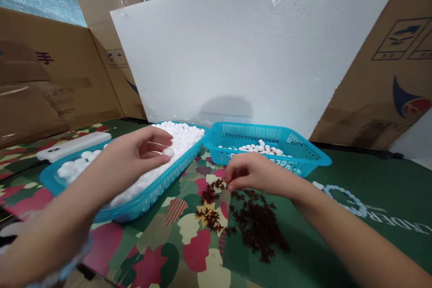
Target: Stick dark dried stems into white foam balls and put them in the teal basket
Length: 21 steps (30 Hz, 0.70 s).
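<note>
A small white ball is pinched between the thumb and fingertips of my left hand, above a long blue basket full of white balls. My right hand has thumb and forefinger pressed together at the edge of a pile of small dark red, spiky pieces. Whatever lies in that pinch is too small to make out. Behind my right hand is a second blue basket, holding a layer of white balls, some with dark red marks.
A white board leans upright behind the baskets, between cardboard boxes. A white, flat device lies beyond my left forearm. On the green surface at right rests a pale blue beaded bracelet. A patterned sheet covers the front.
</note>
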Motion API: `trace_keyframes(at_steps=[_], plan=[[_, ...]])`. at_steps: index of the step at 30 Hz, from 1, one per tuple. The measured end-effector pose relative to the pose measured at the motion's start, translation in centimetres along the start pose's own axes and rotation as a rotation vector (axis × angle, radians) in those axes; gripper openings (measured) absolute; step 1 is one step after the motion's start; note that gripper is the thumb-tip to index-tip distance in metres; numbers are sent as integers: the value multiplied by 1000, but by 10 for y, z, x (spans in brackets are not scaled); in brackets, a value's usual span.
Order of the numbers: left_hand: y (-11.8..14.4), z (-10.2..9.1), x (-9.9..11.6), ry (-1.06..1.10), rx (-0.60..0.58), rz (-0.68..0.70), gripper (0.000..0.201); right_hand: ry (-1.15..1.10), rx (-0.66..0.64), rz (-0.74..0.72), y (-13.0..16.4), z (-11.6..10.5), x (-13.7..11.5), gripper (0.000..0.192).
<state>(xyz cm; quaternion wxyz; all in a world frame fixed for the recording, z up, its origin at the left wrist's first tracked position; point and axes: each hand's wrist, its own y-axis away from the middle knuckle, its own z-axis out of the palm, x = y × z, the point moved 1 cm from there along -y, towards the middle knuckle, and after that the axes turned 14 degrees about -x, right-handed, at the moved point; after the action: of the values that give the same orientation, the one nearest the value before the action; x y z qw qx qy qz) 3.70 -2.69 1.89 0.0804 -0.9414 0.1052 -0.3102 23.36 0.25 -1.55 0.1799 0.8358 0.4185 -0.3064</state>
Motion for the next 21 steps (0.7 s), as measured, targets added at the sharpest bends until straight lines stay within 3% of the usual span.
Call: trace_keyframes(at_steps=[1,3,6,11,16,21], plan=[[4,8,8,84,12,55,14,-38,7,8,3,-2,-2,9],[10,25,20,452,13,164,16,-101,22,19,9,-7,-6,8],[12,46,30,814,-20,169,21,-218,58,-23,20,-13,-13,8],[7,62,31,1038,-36,103,15,-418,188,-130,28,-17,-18,11],[4,67,31,1254,-111,70,10,-574,145,-257,29,-15,-21,12],[6,70,31,1274,-117,51,12,-659,185,-329,29,-13,-27,16]])
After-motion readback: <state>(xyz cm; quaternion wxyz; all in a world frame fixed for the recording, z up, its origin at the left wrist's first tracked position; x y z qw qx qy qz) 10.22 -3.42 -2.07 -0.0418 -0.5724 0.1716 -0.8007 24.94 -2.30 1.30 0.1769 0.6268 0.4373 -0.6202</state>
